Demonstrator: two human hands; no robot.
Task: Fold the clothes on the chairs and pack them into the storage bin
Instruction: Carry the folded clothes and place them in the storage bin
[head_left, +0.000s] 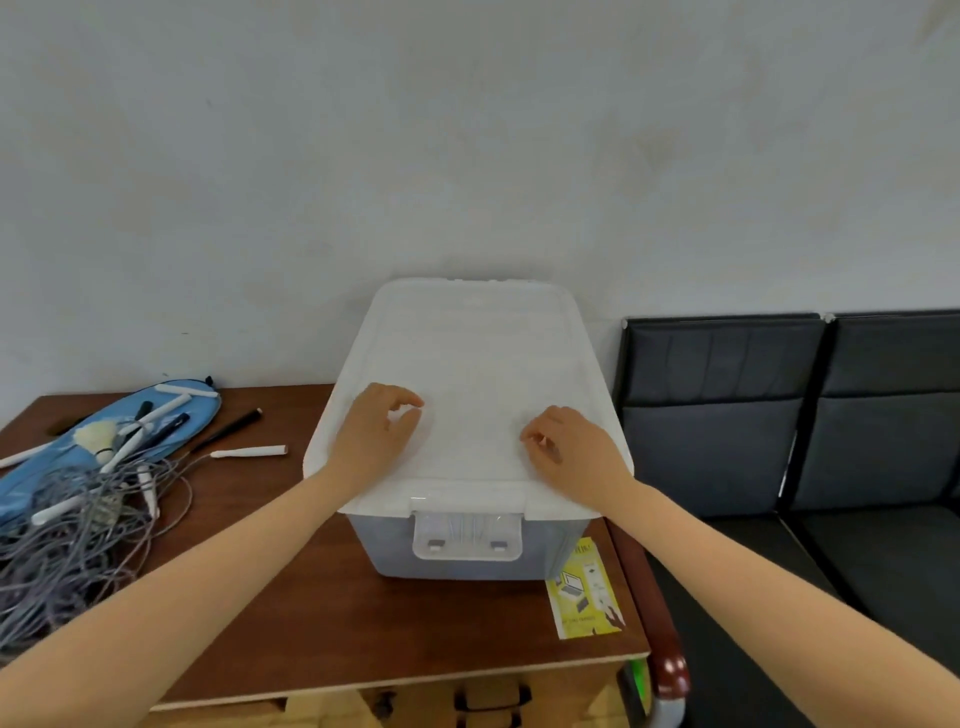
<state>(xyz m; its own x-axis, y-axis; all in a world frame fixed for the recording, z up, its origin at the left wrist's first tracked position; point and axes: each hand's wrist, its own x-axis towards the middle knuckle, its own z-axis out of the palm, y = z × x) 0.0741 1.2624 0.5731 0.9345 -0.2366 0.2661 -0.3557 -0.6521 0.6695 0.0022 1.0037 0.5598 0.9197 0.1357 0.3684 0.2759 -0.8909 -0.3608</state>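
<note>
Soft, even light fills the room, bright on the pale wall (467, 130), with only faint shadows beneath the storage bin (467, 571). Its white lid (478, 353) looks washed out, nearly glaring. The wide lens bends the table (363, 623) edges, and the whole picture is slightly soft.

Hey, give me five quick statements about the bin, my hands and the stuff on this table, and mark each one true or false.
1. The lid is on the storage bin. True.
2. Both hands, left hand and right hand, rest on top of the lid. True.
3. The left hand holds a folded shirt. False: it holds nothing, fingers loosely curled on the lid.
4. The tangle of grey cables lies to the right of the bin. False: it lies on the left side of the table.
5. A yellow leaflet lies on the table beside the bin's front right corner. True.
</note>
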